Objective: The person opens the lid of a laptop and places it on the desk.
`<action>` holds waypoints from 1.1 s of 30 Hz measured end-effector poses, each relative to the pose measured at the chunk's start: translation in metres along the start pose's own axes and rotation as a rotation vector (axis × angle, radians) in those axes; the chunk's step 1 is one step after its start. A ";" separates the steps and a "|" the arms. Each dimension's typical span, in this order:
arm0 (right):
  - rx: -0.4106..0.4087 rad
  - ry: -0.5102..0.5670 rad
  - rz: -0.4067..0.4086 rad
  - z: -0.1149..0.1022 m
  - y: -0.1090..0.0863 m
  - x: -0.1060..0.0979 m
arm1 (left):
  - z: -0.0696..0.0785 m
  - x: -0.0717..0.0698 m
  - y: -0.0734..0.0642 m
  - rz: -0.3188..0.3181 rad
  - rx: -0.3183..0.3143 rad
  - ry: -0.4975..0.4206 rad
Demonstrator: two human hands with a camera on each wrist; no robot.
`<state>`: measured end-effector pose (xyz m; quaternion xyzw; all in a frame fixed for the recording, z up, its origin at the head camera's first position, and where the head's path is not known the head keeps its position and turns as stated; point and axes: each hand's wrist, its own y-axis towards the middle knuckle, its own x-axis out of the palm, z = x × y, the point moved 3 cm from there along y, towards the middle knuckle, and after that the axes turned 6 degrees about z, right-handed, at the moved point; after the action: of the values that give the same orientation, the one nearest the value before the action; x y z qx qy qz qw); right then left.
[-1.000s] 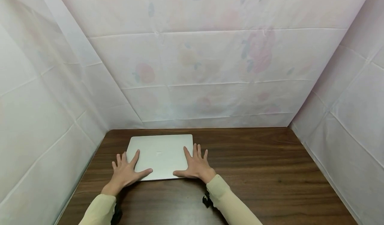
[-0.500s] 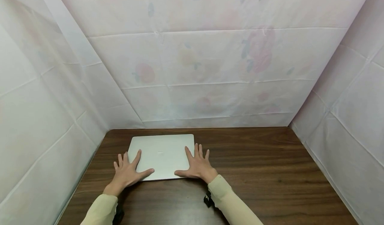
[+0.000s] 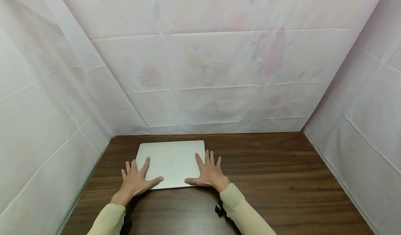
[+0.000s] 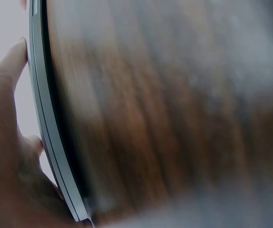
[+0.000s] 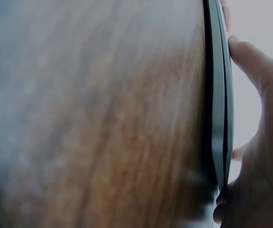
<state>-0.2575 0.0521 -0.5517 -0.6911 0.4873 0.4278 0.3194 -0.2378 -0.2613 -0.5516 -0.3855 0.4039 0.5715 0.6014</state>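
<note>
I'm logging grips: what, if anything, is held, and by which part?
Nothing looks gripped: the left hand and right hand rest spread on the near corners of the silver, rectangular, metallic-looking closed laptop.

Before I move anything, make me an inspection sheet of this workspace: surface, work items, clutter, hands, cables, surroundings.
Surface: dark brown wood-grain table.
Work items: one silver laptop, closed, on the left half of the table; a small faint mark near the middle of its lid.
Clutter: nothing seen.
Left hand: fingers spread, thumb and index finger on the lid, other fingers beyond the laptop's left edge.
Right hand: fingers spread, thumb and index finger on the lid, other fingers beyond its right edge.
Cables: nothing seen.
Surroundings: pale sheeting behind the table and on both sides, creased, with faint fruit prints at the back.
</note>
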 end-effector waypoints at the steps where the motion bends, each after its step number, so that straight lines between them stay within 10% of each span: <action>1: -0.001 0.000 0.000 0.000 0.000 0.000 | 0.001 0.000 0.000 -0.001 -0.002 0.002; 33: 0.038 0.014 -0.014 0.010 -0.007 -0.004 | 0.013 0.005 -0.003 0.016 0.014 0.005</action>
<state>-0.2545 0.0646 -0.5524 -0.6912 0.4926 0.4114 0.3321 -0.2344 -0.2479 -0.5513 -0.3796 0.4123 0.5725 0.5985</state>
